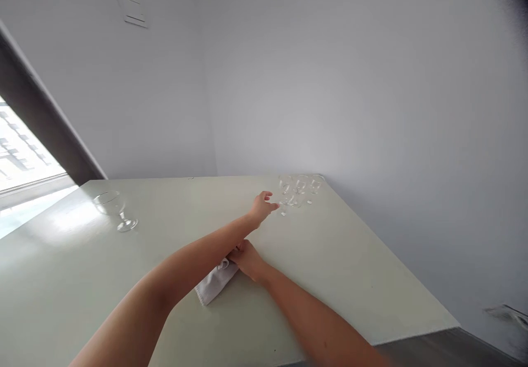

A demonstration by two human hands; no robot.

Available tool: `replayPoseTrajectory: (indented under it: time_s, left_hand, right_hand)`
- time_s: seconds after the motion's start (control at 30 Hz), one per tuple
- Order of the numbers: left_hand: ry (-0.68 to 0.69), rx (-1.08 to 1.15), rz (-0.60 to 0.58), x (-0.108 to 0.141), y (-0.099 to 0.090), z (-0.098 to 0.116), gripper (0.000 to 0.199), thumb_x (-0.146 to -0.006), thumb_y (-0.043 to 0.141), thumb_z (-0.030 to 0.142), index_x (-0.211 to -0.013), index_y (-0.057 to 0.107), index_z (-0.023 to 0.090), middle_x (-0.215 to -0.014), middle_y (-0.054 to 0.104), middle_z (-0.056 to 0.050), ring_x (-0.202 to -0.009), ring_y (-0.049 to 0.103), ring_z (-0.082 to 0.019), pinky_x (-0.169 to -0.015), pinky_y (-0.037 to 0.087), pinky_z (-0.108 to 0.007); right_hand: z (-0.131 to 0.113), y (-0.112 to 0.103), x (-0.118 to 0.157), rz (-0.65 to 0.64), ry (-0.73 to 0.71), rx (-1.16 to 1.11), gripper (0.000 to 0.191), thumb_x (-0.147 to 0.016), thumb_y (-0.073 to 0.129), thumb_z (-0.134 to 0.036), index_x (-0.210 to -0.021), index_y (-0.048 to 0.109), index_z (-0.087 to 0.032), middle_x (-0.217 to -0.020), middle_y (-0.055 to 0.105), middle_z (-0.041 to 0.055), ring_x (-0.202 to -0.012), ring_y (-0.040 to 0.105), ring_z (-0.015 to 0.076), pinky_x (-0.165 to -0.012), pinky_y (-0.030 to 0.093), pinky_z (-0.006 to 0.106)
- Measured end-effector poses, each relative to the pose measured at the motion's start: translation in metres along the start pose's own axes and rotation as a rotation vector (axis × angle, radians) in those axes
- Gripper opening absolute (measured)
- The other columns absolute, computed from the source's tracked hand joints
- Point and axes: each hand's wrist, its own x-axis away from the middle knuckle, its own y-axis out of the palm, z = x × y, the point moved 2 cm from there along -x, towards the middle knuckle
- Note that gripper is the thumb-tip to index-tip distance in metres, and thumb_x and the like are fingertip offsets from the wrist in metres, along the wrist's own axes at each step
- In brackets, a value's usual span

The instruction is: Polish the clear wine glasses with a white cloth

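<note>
My left hand (263, 208) reaches out across the table, its fingers and thumb apart. Just beyond its fingertips stands the nearest of several clear stemmed glasses (300, 186); whether it is touched cannot be made out. Below my left forearm, my right hand (246, 259) is closed on a pale grey cloth (215, 284), bunched at the top and hanging flat toward me. Part of the cloth is hidden behind the left forearm. Apart from the group, one larger clear goblet (126, 225) stands on a short stem at the left.
A pale, glossy tabletop (330, 279) stretches from below me to the walls, and its right edge slants toward me. Behind the group of glasses rises a plain wall (350, 81). A bright window (25, 152) lies at far left, with a wall plate (132, 11) above.
</note>
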Motion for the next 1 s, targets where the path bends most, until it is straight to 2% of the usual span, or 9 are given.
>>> replayPoseTrajectory:
  time_s: [0.1, 0.2, 0.33, 0.43, 0.53, 0.63, 0.77, 0.87, 1.0]
  left_hand:
    - [0.238, -0.033, 0.133, 0.032, -0.055, 0.005, 0.027, -0.064, 0.065, 0.023, -0.090, 0.058, 0.024, -0.108, 0.051, -0.006, -0.096, 0.049, -0.020, -0.076, 0.040, -0.029]
    - [0.370, -0.090, 0.442, 0.065, -0.123, -0.006, 0.017, -0.069, 0.057, 0.023, -0.086, 0.056, 0.024, -0.093, 0.054, -0.003, -0.087, 0.052, -0.016, -0.074, 0.041, -0.027]
    - [0.092, -0.075, 0.992, 0.096, -0.224, -0.036, 0.023, -0.069, 0.055, 0.024, -0.091, 0.048, 0.023, -0.090, 0.051, -0.003, -0.084, 0.052, -0.017, -0.074, 0.042, -0.030]
    - [-0.008, -0.053, 1.194, 0.105, -0.288, -0.043, 0.041, -0.068, 0.055, 0.026, -0.105, 0.038, 0.021, -0.113, 0.043, -0.011, -0.099, 0.048, -0.023, -0.080, 0.039, -0.037]
    - [-0.037, -0.068, 1.263, 0.104, -0.332, -0.041, 0.058, -0.063, 0.060, 0.023, -0.114, 0.033, 0.021, -0.125, 0.035, -0.014, -0.111, 0.042, -0.026, -0.086, 0.036, -0.038]
    - [-0.026, -0.087, 1.195, 0.097, -0.353, -0.039, 0.060, -0.059, 0.065, 0.021, -0.112, 0.038, 0.022, -0.118, 0.046, -0.012, -0.107, 0.046, -0.026, -0.083, 0.037, -0.037]
    - [0.007, -0.073, 1.073, 0.085, -0.355, -0.040, 0.037, -0.065, 0.060, 0.023, -0.100, 0.048, 0.019, -0.102, 0.057, -0.010, -0.098, 0.053, -0.024, -0.081, 0.039, -0.037]
    - [0.057, -0.032, 0.942, 0.078, -0.339, -0.040, 0.023, -0.070, 0.055, 0.025, -0.091, 0.051, 0.016, -0.093, 0.060, -0.009, -0.092, 0.056, -0.019, -0.080, 0.041, -0.033]
    - [0.086, 0.044, 0.656, 0.074, -0.288, -0.036, 0.027, -0.070, 0.056, 0.035, -0.086, 0.053, 0.014, -0.083, 0.062, -0.007, -0.078, 0.062, -0.017, -0.070, 0.045, -0.029]
  right_hand:
    - [0.002, 0.000, -0.003, -0.022, 0.061, 0.005, 0.014, -0.071, 0.054, -0.029, -0.062, 0.056, -0.018, -0.051, 0.046, -0.0043, -0.049, 0.039, 0.0098, -0.048, 0.031, 0.023]
    - [0.003, 0.001, -0.004, -0.017, 0.107, -0.005, 0.026, -0.070, 0.057, -0.040, -0.063, 0.057, -0.015, -0.050, 0.044, -0.0049, -0.048, 0.037, 0.0085, -0.047, 0.027, 0.021]
    - [0.003, 0.003, -0.003, -0.049, 0.121, -0.068, 0.036, -0.067, 0.061, -0.049, -0.067, 0.061, -0.013, -0.055, 0.051, -0.0030, -0.051, 0.041, 0.0087, -0.050, 0.028, 0.021]
    - [0.006, 0.001, -0.003, -0.034, 0.181, -0.194, 0.033, -0.066, 0.065, -0.046, -0.068, 0.062, -0.013, -0.056, 0.055, -0.0019, -0.049, 0.043, 0.0090, -0.047, 0.030, 0.022]
    - [0.011, -0.008, -0.008, 0.079, 0.319, -0.458, 0.025, -0.065, 0.068, -0.038, -0.071, 0.062, -0.014, -0.057, 0.058, 0.0000, -0.046, 0.048, 0.0112, -0.044, 0.036, 0.023]
    - [0.013, -0.020, -0.015, 0.236, 0.377, -0.672, 0.020, -0.070, 0.063, -0.033, -0.081, 0.062, -0.016, -0.066, 0.064, 0.0036, -0.055, 0.058, 0.0169, -0.047, 0.044, 0.027]
    - [0.010, -0.031, -0.020, 0.320, 0.314, -0.759, 0.018, -0.074, 0.059, -0.029, -0.087, 0.061, -0.018, -0.074, 0.066, 0.0036, -0.059, 0.061, 0.0170, -0.044, 0.045, 0.027]
    - [0.005, -0.036, -0.020, 0.348, 0.258, -0.753, 0.016, -0.070, 0.064, -0.026, -0.083, 0.061, -0.018, -0.072, 0.065, 0.0001, -0.052, 0.056, 0.0116, -0.036, 0.039, 0.021]
    - [-0.004, -0.047, -0.020, 0.404, 0.146, -0.666, 0.019, -0.065, 0.068, -0.027, -0.080, 0.061, -0.018, -0.068, 0.062, -0.0034, -0.046, 0.049, 0.0060, -0.033, 0.033, 0.016]
